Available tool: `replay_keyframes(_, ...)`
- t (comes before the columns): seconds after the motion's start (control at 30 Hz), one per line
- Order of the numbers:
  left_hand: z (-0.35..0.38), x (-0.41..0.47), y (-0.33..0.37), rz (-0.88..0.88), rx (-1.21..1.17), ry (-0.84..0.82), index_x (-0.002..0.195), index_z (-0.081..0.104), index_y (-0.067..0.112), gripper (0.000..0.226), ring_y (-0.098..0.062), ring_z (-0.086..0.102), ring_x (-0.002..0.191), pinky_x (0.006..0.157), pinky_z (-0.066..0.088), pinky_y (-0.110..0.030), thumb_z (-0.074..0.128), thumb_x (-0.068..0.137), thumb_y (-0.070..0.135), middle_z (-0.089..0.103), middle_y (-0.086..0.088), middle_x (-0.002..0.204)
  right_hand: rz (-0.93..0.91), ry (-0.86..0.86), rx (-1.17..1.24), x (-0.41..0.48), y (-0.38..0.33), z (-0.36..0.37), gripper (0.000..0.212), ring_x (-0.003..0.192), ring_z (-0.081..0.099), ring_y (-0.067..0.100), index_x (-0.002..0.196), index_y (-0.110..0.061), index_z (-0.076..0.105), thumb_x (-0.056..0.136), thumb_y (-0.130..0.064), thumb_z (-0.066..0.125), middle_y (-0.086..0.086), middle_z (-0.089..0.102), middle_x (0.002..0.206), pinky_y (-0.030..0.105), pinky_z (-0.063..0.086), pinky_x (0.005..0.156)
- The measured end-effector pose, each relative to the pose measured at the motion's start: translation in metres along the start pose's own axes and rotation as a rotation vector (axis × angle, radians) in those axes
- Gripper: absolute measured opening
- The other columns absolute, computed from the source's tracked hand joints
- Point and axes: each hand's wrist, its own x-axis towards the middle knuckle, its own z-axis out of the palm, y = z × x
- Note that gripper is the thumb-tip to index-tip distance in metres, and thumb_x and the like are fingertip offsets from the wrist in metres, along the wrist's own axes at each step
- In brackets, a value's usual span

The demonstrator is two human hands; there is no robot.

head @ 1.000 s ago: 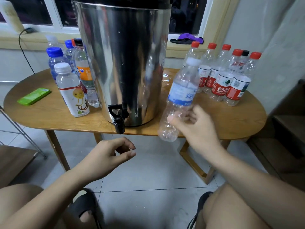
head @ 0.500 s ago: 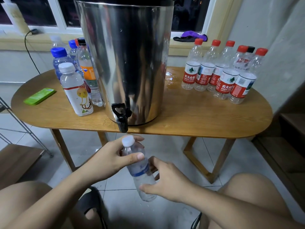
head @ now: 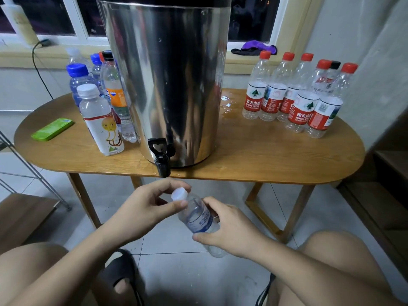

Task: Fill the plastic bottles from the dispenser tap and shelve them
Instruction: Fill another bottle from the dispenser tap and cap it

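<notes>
Below the dispenser tap [head: 162, 161], the right hand [head: 229, 230] grips the clear bottle [head: 199, 219] round its body; the left hand [head: 143, 206] pinches its white cap [head: 179, 193], seemingly still seated.

Near edge: the black plastic tap [head: 162, 162] juts past the oval wooden table [head: 265, 160]; we have open air beneath.
Left: assorted capped plastic bottles [head: 97, 120] crowd the tall steel dispenser [head: 167, 85].
Right: red-capped clear bottles [head: 293, 100] block the far corner.
</notes>
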Motion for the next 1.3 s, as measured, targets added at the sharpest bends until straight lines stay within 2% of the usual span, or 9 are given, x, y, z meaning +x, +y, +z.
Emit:
replay_keyframes(0.27,-0.014,0.000,-0.005,-0.028,0.179,0.001,0.119,0.081,0.034,0.031,-0.013,0.077,0.103,0.091,0.063,-0.037,0.084,0.092,0.021,0.080,0.015,0.111,-0.011,0.026,-0.064,0.003,0.012,0.003,0.062,0.097,0.066,0.001,0.126,-0.039,0.062,0.073,-0.056,0.091,-0.019,0.071,0.109,0.026,0.057,0.082)
replay_keyframes(0.4,-0.007,0.001,-0.002,0.009,0.225,0.094,0.113,0.083,0.030,0.025,-0.001,0.076,0.099,0.082,0.059,-0.017,0.087,0.089,0.022,0.080,0.024,0.102,-0.007,0.026,-0.060,0.003,0.012,0.003,0.063,0.096,0.067,0.004,0.124,-0.039,0.062,0.072,-0.060,0.089,-0.019,0.071,0.107,0.032,0.059,0.082)
replay_keyframes(0.53,0.003,0.000,0.001,-0.044,0.273,0.202,0.099,0.082,0.031,0.013,0.003,0.074,0.088,0.073,0.053,-0.011,0.086,0.089,0.039,0.079,0.025,0.092,-0.018,0.064,-0.111,0.002,0.013,0.006,0.066,0.096,0.066,0.004,0.126,-0.042,0.059,0.071,-0.063,0.089,-0.021,0.069,0.108,0.033,0.059,0.083)
replay_keyframes(0.73,0.003,0.003,-0.008,-0.045,0.570,0.266,0.074,0.071,0.029,0.052,-0.006,0.066,0.064,0.052,0.048,-0.025,0.068,0.083,0.080,0.067,0.012,0.060,-0.046,0.099,-0.214,0.004,0.013,0.008,0.072,0.103,0.064,0.007,0.134,-0.044,0.054,0.073,-0.062,0.088,-0.021,0.065,0.118,0.035,0.058,0.088)
replay_keyframes(0.87,-0.008,0.002,-0.008,-0.025,0.532,0.158,0.101,0.077,0.037,0.051,0.009,0.069,0.087,0.066,0.053,-0.016,0.074,0.079,0.083,0.075,0.022,0.085,-0.034,0.122,-0.216,0.009,0.013,0.003,0.071,0.102,0.064,0.005,0.133,-0.043,0.054,0.074,-0.060,0.089,-0.022,0.064,0.116,0.035,0.059,0.086)
replay_keyframes(0.97,-0.015,-0.001,-0.002,-0.011,0.380,0.012,0.133,0.073,0.037,0.053,0.014,0.064,0.114,0.086,0.054,-0.011,0.088,0.084,0.049,0.072,0.032,0.120,-0.019,0.125,-0.189,0.010,0.015,0.000,0.071,0.102,0.065,0.003,0.132,-0.043,0.055,0.073,-0.059,0.091,-0.024,0.065,0.115,0.033,0.060,0.085)
replay_keyframes(1.07,-0.017,-0.001,-0.001,0.015,0.359,0.009,0.121,0.079,0.037,0.035,0.006,0.069,0.112,0.085,0.057,-0.018,0.088,0.090,0.025,0.075,0.031,0.118,-0.027,0.113,-0.189,0.008,0.015,0.003,0.071,0.103,0.066,0.004,0.131,-0.043,0.055,0.072,-0.060,0.092,-0.023,0.066,0.116,0.032,0.061,0.085)
replay_keyframes(1.17,-0.023,-0.001,0.001,-0.035,0.360,0.065,0.100,0.081,0.036,0.018,0.001,0.071,0.091,0.072,0.050,-0.013,0.090,0.085,0.041,0.077,0.027,0.096,-0.038,0.111,-0.199,0.009,0.012,0.004,0.071,0.102,0.066,0.003,0.131,-0.044,0.055,0.072,-0.061,0.091,-0.025,0.066,0.117,0.031,0.060,0.084)
replay_keyframes(1.3,-0.030,0.000,-0.001,-0.030,0.362,0.087,0.091,0.081,0.032,0.029,-0.006,0.073,0.090,0.070,0.048,-0.012,0.086,0.077,0.057,0.077,0.022,0.087,-0.042,0.107,-0.202,0.010,0.008,0.007,0.068,0.101,0.065,0.003,0.129,-0.046,0.055,0.073,-0.061,0.091,-0.024,0.066,0.116,0.030,0.059,0.083)
